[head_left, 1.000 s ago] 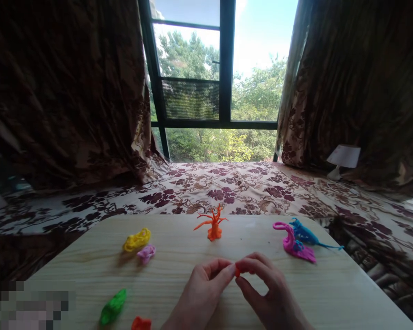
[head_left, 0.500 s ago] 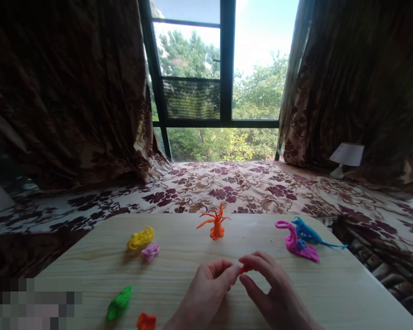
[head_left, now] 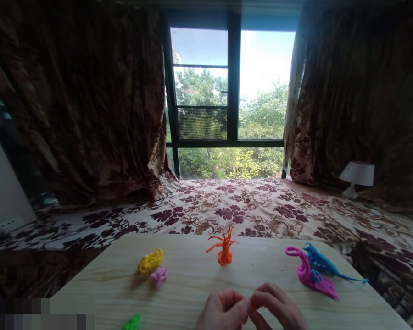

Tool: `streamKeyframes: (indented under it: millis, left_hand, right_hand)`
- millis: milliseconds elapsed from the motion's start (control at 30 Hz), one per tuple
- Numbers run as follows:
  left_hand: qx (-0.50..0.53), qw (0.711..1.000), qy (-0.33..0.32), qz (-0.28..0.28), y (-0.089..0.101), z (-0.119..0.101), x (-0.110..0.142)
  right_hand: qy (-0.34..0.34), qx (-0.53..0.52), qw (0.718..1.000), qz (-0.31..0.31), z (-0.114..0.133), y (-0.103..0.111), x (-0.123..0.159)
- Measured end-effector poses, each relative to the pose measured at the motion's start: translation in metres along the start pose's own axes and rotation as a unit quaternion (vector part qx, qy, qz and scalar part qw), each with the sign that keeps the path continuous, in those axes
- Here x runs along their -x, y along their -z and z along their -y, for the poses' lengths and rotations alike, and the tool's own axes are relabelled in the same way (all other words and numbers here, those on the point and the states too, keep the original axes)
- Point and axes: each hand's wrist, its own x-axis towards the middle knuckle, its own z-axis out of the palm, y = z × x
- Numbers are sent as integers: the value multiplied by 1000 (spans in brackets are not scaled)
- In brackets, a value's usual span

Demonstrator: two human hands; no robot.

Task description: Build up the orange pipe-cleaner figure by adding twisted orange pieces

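My left hand [head_left: 223,311] and my right hand [head_left: 278,309] meet at the near edge of a light wooden table [head_left: 192,284], fingertips pinched together on a small orange-red clay bit [head_left: 251,306]. Just beyond them stands an orange clay tree-like figure [head_left: 223,250]. At the left lie a yellow clay lump [head_left: 150,260] and a small pink lump [head_left: 159,275]. A green lump [head_left: 132,323] shows at the bottom edge. At the right lie a magenta clay figure [head_left: 311,277] and a blue clay figure [head_left: 325,265], touching.
A floral-patterned cloth [head_left: 234,206] covers the surface behind the table. Dark patterned curtains [head_left: 89,105] flank a window [head_left: 230,96]. A small white lamp [head_left: 356,176] stands at the far right.
The camera has tilted up, so the table and my hands sit lower in view. Both hands stay pinched together on the orange-red bit. The clay pieces have not moved.
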Motion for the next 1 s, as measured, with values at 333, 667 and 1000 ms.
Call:
streamKeyframes:
  millis: [333,667,1000]
  left_hand:
    - [14,999,-31,-14,0,-14,11]
    - [21,998,-34,39,0,-21,14]
    - [17,999,-30,29,-5,-20,13]
  right_hand:
    - [-45,-28,999,-9,10,11,-1]
    - [-102,-109,989,-15,19,17,-2]
    - [-119,-97,988,-14,26,16,-3]
